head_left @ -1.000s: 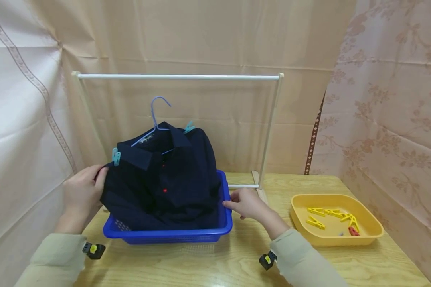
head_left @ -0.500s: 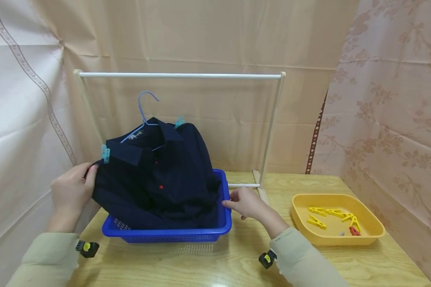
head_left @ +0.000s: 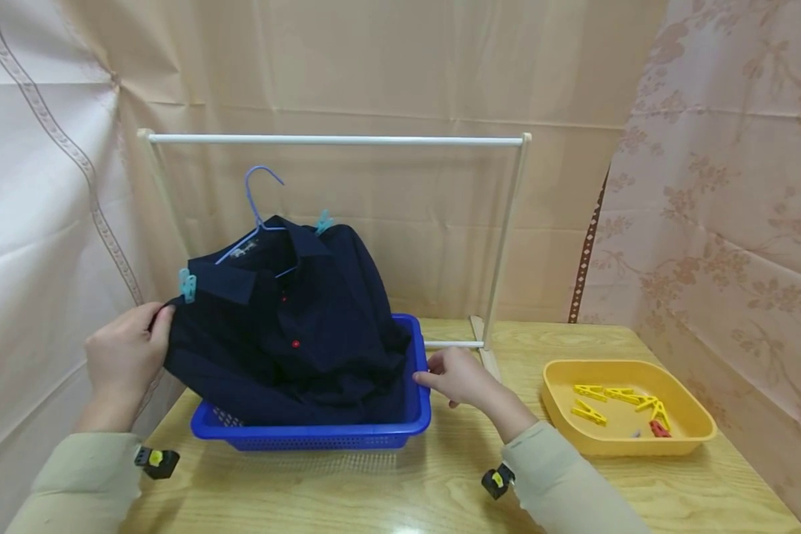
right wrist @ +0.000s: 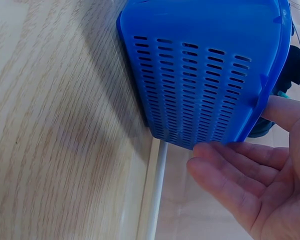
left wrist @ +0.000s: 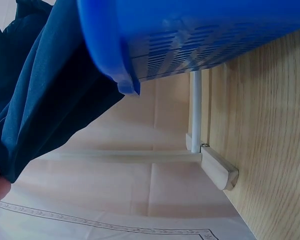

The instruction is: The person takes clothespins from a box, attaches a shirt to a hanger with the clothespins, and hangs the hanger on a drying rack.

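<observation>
A dark navy shirt point(head_left: 337, 319) with red buttons sits on a blue wire hanger point(head_left: 248, 194), its lower part bunched inside a blue plastic basket point(head_left: 320, 437). Light-blue clothespins, a left one point(head_left: 188, 286) and a right one point(head_left: 323, 222), clip its shoulders. My left hand point(head_left: 125, 356) pinches the shirt just below the left clothespin, pulling the cloth out past the basket's side. My right hand point(head_left: 459, 380) holds the basket's right rim, thumb over the edge and fingers beneath it against the outer wall, as the right wrist view shows. The hanger's hook points up, unattached.
Behind the basket stands a white rack, its top bar point(head_left: 334, 139) running above the shirt. To the right, a yellow tray point(head_left: 561, 434) holds several yellow clothespins point(head_left: 588, 412) and a red one point(head_left: 659, 429). Curtains enclose the wooden table point(head_left: 400, 497).
My left hand has moved left, drawing the shirt, hanger and clothespins left and slightly up. My right hand and the basket have stayed almost in place.
</observation>
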{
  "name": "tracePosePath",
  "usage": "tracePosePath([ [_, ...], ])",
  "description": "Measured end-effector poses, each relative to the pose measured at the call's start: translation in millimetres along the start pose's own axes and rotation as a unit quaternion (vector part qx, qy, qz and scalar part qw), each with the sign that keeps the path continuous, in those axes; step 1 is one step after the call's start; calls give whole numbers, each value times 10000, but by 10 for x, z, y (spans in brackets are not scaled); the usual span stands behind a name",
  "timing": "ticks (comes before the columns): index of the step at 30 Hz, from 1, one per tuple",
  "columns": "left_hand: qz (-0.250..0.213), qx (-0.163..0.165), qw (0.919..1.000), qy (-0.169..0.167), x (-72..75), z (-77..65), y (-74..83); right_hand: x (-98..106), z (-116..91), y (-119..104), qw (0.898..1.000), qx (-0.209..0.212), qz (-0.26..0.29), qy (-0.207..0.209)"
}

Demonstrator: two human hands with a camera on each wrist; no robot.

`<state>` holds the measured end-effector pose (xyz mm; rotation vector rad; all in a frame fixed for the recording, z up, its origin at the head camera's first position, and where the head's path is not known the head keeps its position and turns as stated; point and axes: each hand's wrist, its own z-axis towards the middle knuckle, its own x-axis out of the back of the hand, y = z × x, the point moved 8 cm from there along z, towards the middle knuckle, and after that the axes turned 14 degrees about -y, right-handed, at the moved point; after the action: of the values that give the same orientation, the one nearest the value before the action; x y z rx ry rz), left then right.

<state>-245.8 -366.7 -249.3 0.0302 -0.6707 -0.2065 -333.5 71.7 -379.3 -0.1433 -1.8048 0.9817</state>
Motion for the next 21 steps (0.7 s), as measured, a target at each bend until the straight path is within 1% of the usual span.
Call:
tracePosePath([
  [6, 20, -67, 10000, 39, -2, 8, 7, 14, -15, -19, 9998, 158, -93, -49],
  [11, 51, -84, 9999, 31, -19, 14, 4, 43, -46, -2, 9997, 216, 50, -122],
  [21, 30, -25, 10000, -9, -36, 26, -7, 241, -128, 1, 9995, 266, -54, 188],
])
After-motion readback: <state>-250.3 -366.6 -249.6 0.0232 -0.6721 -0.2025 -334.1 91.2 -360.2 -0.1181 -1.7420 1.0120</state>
